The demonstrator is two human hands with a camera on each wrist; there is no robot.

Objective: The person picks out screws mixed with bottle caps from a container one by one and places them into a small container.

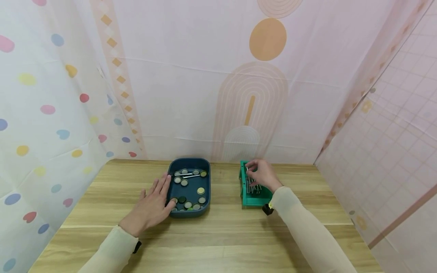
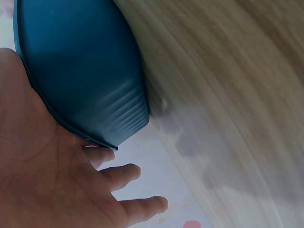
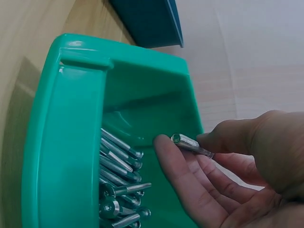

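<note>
A dark blue tray stands on the table, holding several round coin-like discs and two slim metal bolts near its far end. My left hand rests against the tray's left rim, fingers extended; in the left wrist view its palm lies along the tray's edge. To the right is a green bin with several silver bolts piled inside. Over that bin my right hand pinches one metal bolt between thumb and fingers, above the pile.
Wooden tabletop lies between and in front of the two containers. Patterned cloth hangs right behind them, with more cloth at both sides. A black strap piece shows at the right wrist, near the bin's front corner.
</note>
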